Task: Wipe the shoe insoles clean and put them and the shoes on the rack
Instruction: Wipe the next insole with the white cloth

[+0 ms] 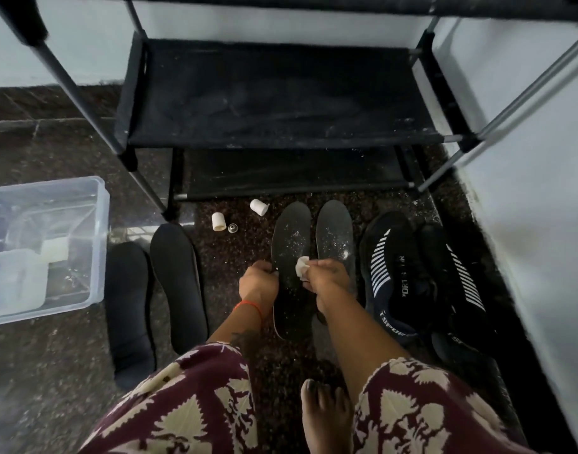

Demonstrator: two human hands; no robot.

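Two dark insoles speckled with white dust lie side by side on the floor: one in the middle, the other to its right. My left hand pinches the left edge of the middle insole. My right hand presses a small white wipe onto that insole. Two more black insoles lie to the left. A pair of black shoes with white stripes stands at the right. The black shoe rack stands right behind.
A clear plastic bin holding white containers sits on the floor at the left. Two small white caps and a small metal piece lie in front of the rack. A white wall borders the right. My bare foot is below.
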